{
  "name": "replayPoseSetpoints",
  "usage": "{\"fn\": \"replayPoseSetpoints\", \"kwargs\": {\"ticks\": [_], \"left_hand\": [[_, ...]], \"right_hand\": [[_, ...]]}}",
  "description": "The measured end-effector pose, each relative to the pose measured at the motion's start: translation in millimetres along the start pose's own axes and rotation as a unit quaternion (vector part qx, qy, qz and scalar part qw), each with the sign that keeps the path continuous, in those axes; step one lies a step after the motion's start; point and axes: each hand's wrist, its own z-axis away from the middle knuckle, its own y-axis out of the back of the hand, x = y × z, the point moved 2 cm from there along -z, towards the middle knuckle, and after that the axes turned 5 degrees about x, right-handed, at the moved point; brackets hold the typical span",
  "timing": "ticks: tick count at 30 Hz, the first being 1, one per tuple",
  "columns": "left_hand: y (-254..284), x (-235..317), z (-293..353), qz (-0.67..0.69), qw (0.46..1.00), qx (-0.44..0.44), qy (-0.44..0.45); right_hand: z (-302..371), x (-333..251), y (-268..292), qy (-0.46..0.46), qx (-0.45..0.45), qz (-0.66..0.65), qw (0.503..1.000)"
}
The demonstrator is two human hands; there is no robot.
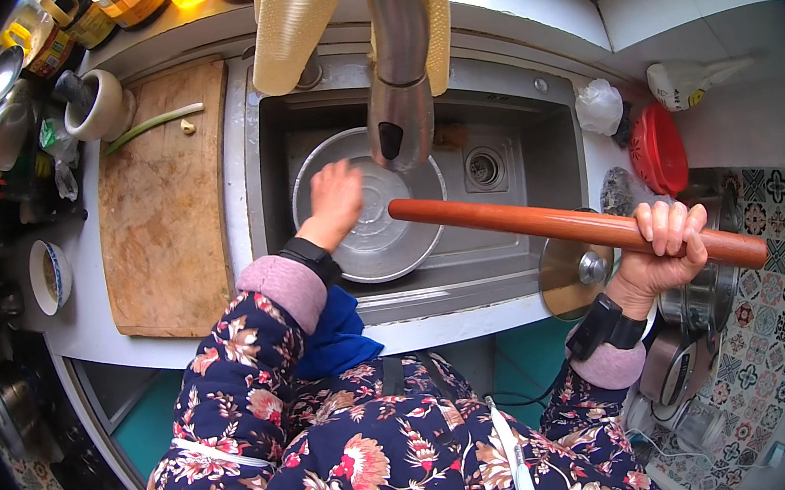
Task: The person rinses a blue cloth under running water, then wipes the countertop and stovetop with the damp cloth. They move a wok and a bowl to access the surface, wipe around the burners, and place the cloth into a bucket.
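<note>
The right grip (668, 238) is wrapped around the rod (506, 219) near one end. The rod extends across the sink (540, 180); its opposite end is above the basin (403, 249). The left grip (337, 198) is over the basin; blur conceals its finger state.

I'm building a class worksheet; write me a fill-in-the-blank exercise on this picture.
The rod is in the ____ hand.
The basin beneath the left hand sits inside the ____.
The cutting board lies to the basin's ____.
The cloth by the left sleeve is ____.

Missing words: right; sink; left; blue.
</note>
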Motion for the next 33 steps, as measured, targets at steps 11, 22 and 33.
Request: {"fn": "replayPoseSetpoints", "kwargs": {"ticks": [11, 22, 33], "left_hand": [[97, 107, -27, 0.659, 0.644, -0.387, 0.004], [55, 77, -10, 0.710, 0.593, -0.370, 0.085], [-151, -46, 28, 0.387, 0.716, -0.419, 0.402]], "right_hand": [[5, 21, -20, -0.047, -0.029, -0.077, 0.995], [15, 31, -20, -0.058, -0.018, -0.050, 0.997], [24, 47, 1, -0.012, 0.089, 0.132, 0.987]]}}
